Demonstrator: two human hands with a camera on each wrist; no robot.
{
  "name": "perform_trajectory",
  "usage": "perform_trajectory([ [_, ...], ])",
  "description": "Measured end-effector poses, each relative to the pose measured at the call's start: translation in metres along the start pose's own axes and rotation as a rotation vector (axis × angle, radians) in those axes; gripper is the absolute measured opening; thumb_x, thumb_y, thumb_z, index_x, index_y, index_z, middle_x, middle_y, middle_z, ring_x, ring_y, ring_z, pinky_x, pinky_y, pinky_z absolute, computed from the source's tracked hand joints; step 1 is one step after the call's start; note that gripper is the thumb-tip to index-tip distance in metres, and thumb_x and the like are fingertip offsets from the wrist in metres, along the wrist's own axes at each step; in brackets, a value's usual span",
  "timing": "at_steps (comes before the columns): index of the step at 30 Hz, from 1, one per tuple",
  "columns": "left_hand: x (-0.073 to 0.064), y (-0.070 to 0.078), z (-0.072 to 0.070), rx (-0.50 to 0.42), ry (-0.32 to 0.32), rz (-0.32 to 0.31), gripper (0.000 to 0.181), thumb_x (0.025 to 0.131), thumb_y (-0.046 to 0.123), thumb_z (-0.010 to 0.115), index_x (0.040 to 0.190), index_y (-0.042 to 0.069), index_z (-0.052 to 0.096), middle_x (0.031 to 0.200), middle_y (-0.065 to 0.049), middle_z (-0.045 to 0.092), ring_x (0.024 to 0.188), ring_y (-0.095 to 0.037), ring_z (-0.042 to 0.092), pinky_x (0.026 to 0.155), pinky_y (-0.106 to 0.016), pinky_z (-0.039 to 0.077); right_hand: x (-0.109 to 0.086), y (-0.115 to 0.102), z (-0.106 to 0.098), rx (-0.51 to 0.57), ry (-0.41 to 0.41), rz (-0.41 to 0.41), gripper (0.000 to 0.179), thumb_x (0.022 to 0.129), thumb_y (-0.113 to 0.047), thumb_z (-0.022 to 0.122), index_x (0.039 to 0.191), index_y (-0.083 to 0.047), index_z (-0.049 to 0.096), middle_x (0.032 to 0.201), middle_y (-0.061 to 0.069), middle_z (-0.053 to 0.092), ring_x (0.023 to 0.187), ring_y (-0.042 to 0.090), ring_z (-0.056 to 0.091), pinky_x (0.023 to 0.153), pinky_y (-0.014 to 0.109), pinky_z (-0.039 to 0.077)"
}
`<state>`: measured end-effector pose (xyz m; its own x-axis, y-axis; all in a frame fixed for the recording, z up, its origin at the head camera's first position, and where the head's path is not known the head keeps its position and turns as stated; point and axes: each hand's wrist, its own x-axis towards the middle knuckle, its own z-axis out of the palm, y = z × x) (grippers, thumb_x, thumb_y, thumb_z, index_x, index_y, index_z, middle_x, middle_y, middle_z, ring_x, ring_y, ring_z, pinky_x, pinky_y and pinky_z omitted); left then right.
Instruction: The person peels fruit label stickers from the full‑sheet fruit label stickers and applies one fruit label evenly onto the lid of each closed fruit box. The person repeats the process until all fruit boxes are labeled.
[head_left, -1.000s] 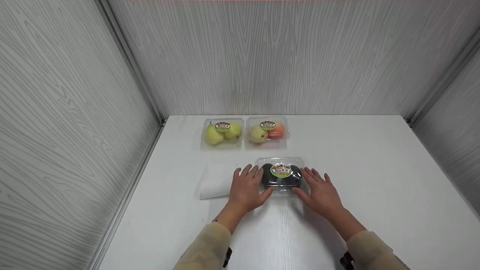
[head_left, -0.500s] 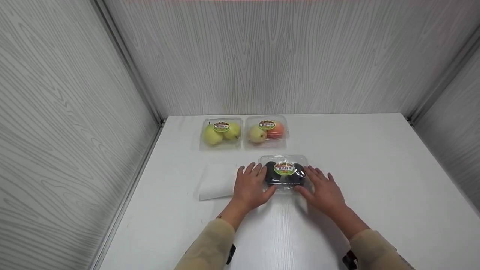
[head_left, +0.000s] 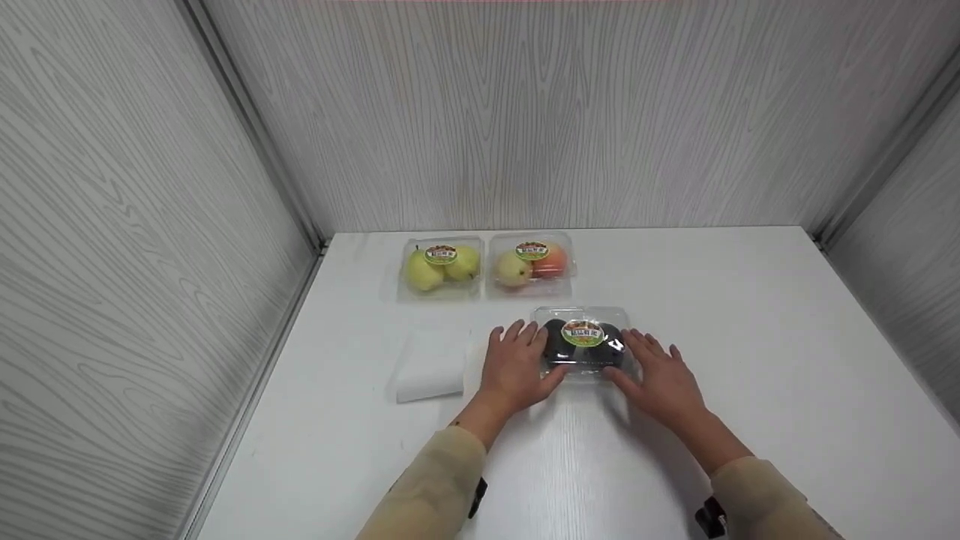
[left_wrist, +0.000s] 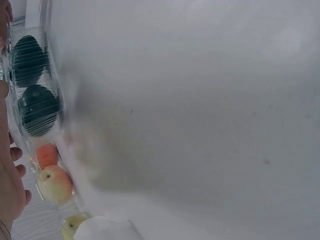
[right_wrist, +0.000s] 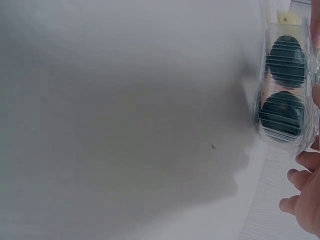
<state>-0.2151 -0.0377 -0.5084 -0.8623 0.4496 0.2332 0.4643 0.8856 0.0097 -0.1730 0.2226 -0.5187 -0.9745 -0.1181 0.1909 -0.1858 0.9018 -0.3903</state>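
Note:
A clear plastic clamshell box (head_left: 581,371) of two dark oval fruits, which look like avocados, bears an oval label (head_left: 583,333) on its lid. My left hand (head_left: 517,369) touches the box's left end, thumb at the front edge. At the opposite end my right hand (head_left: 664,382) lies against it, its fingers stretched along the side and its thumb in front. Both wrist views show the dark fruits (left_wrist: 39,110) through the ribbed plastic, with the hands only partly in frame.
Behind stand a clear box of two yellow-green pears (head_left: 442,266) and another holding a pale and a reddish fruit (head_left: 532,264), side by side. A white folded sheet (head_left: 431,367) lies left of my left hand. Wood-grained panels (head_left: 495,112) enclose the white table (head_left: 750,337).
Both hands have moved the box of dark fruits to the right and slightly back. The two rear boxes and the white sheet have stayed in place.

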Motion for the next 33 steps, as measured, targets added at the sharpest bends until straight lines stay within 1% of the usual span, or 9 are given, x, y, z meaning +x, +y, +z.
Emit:
perform_trajectory([
  [5,0.012,0.005,0.002,0.003,-0.013,0.000,0.077,0.100,0.071,0.052,0.151,0.014,0.059,0.152,-0.005,0.060,0.144,-0.027,0.049,0.116,-0.054,0.037,0.005,0.010,-0.003,0.005,0.000,-0.002,0.083,0.102,-0.060,0.062,0.160,-0.003,0.045,0.159,0.024,0.047,0.147,0.049,0.041,0.121,0.069,0.022],
  [11,0.026,0.012,0.002,0.004,-0.034,0.003,0.077,0.100,0.070,0.053,0.152,0.014,0.058,0.153,-0.005,0.058,0.144,-0.027,0.048,0.116,-0.054,0.037,0.010,0.019,-0.008,-0.004,-0.007,0.017,0.083,0.102,-0.059,0.062,0.160,-0.002,0.044,0.160,0.025,0.046,0.148,0.050,0.041,0.121,0.069,0.022],
  [16,0.040,0.019,0.004,0.012,-0.048,0.004,0.077,0.100,0.071,0.050,0.153,0.015,0.057,0.155,-0.004,0.057,0.145,-0.026,0.048,0.117,-0.053,0.036,0.016,0.029,-0.012,-0.003,-0.016,0.034,0.085,0.102,-0.061,0.061,0.160,-0.002,0.042,0.160,0.025,0.045,0.148,0.050,0.040,0.122,0.068,0.022],
  [21,0.053,0.027,0.007,0.029,-0.052,0.023,0.077,0.100,0.073,0.048,0.152,0.016,0.058,0.153,-0.002,0.058,0.143,-0.025,0.049,0.115,-0.052,0.038,0.018,0.040,-0.019,-0.003,-0.031,0.058,0.085,0.102,-0.062,0.059,0.161,-0.003,0.042,0.161,0.026,0.044,0.149,0.050,0.038,0.122,0.068,0.021],
  [24,0.059,0.032,0.009,0.037,-0.061,0.031,0.077,0.101,0.073,0.048,0.152,0.016,0.057,0.153,-0.002,0.058,0.143,-0.024,0.049,0.114,-0.051,0.038,0.018,0.047,-0.023,-0.002,-0.046,0.068,0.087,0.102,-0.063,0.059,0.161,-0.001,0.041,0.161,0.027,0.042,0.149,0.051,0.037,0.122,0.069,0.020],
  [28,0.066,0.037,0.009,0.034,-0.057,0.033,0.077,0.100,0.073,0.048,0.153,0.017,0.057,0.153,-0.002,0.058,0.144,-0.024,0.048,0.115,-0.051,0.038,0.021,0.053,-0.028,0.005,-0.059,0.078,0.087,0.103,-0.062,0.059,0.161,-0.001,0.039,0.162,0.028,0.041,0.149,0.052,0.035,0.123,0.068,0.018],
  [33,0.074,0.040,0.014,0.031,-0.062,0.019,0.076,0.100,0.072,0.048,0.154,0.018,0.056,0.154,-0.001,0.057,0.145,-0.024,0.047,0.116,-0.052,0.037,0.026,0.059,-0.029,0.009,-0.070,0.079,0.087,0.103,-0.062,0.058,0.162,-0.001,0.037,0.162,0.029,0.040,0.149,0.053,0.035,0.123,0.068,0.018],
])
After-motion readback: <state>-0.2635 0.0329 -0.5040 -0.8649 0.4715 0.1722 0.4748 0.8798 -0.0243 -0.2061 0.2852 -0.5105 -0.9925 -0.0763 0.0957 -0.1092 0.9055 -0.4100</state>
